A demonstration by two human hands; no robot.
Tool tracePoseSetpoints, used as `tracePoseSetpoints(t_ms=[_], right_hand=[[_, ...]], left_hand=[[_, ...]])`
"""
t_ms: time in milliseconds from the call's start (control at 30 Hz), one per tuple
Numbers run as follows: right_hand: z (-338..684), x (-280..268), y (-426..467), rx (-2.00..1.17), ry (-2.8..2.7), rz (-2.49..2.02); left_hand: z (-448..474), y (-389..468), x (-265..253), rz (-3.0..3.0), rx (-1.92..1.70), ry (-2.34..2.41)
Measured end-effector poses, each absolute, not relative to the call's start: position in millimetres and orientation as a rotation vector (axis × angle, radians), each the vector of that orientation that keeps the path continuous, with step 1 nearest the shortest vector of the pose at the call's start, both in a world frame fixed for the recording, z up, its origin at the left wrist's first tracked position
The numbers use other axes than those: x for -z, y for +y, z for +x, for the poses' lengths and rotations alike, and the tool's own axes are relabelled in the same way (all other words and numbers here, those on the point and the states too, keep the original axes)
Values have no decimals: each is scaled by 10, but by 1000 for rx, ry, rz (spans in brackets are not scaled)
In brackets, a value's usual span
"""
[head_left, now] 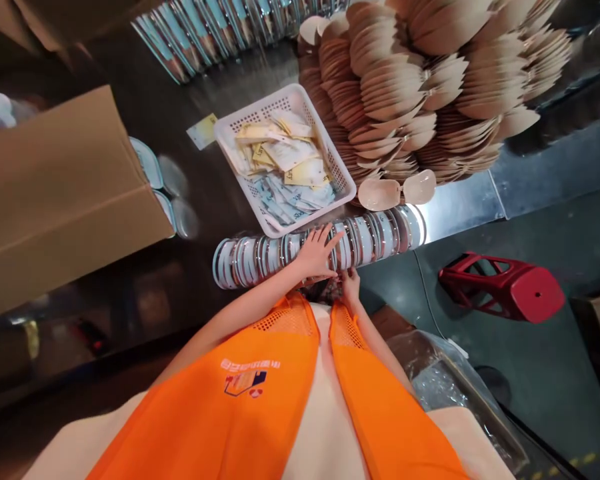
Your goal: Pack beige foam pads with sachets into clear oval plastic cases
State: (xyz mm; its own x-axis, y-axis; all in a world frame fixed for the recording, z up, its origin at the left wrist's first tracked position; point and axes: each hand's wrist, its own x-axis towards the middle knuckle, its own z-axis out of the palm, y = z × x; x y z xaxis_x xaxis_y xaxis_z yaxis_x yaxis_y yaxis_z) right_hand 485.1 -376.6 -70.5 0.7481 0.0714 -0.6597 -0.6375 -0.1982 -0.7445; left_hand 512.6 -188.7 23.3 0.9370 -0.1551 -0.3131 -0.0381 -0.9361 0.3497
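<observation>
Shiny round lids [365, 240] lie in a long row on their edges, right at the near side of the dark counter [145, 113]. The left hand [316, 252] rests on top of this row with its fingers spread out flat, so it is open and pressing on the lids, not gripping them. The right hand [351, 283] is just beside it, lower down at the near side of the row. It touches the lids there, but most of it is hidden, so I cannot tell if it is open or closed. Just behind the row stands a white plastic basket [330, 157] with holes in its walls. It is full of small paper packets [293, 157], some yellow and some pale blue. One yellow packet [203, 131] lies alone on the counter just left of the basket. To the right of the basket there is a very big heap of tan wooden spoons [430, 73], and two spoons [396, 190] lie at its front, near the row of lids. At the far edge of the counter more shiny lids [205, 37] stand in another row. On the left is a big brown cardboard box [60, 193], and a few more lids [153, 177] peek out beside it. Down on the floor, to the right, a red plastic stool [505, 287] lies on its side. The person wears an orange vest [260, 387].
</observation>
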Motion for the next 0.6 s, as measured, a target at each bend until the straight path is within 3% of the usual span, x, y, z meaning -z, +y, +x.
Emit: tracePoseSetpoints(t_ms=[200, 400, 600], right_hand=[[4893, 747, -3732, -685, 397, -1826], [4953, 279, -3870, -591, 256, -2128], [5975, -153, -3129, -587, -159, -2589]], left_hand=[[5140, -1953, -230, 2804, 506, -50], [5106, -2003, -226, 2788, 511, 7], [5162, -2016, -184, 2753, 554, -16]])
